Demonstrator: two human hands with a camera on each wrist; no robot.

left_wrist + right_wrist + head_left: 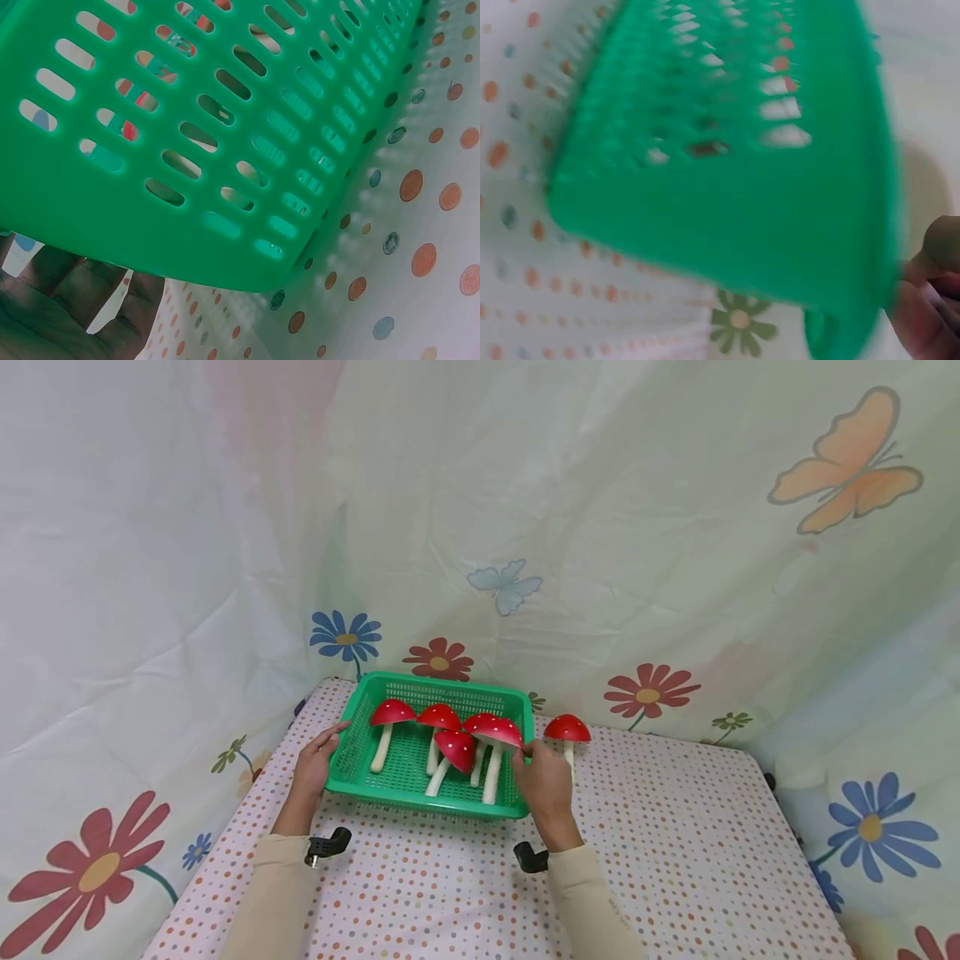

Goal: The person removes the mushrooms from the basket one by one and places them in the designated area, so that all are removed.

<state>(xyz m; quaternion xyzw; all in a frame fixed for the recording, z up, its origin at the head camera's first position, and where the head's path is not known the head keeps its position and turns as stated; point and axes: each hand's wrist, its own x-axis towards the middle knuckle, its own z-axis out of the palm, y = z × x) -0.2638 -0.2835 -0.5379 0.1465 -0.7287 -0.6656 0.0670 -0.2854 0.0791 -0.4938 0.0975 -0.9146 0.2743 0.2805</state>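
Note:
A green plastic basket (429, 804) with slotted walls is between the two hands, over the dotted tablecloth. Inside it lie several toy mushrooms (393, 711) with red, white-dotted caps and pale stems. My left hand (311, 770) grips the basket's left end at the rim; in the left wrist view its fingers (139, 307) meet the rim's underside. On the opposite end, my right hand (547, 783) pinches the rim, thumb and finger (922, 300) together at the edge. Another red-capped mushroom (567, 727) stands just beyond the right hand, its stem partly hidden by it.
The dotted tablecloth (675, 860) covers the table. A pale fabric backdrop (600, 568) printed with flowers and butterflies rises right behind the table's far edge and along both sides. Each wrist carries a small black camera mount (330, 843).

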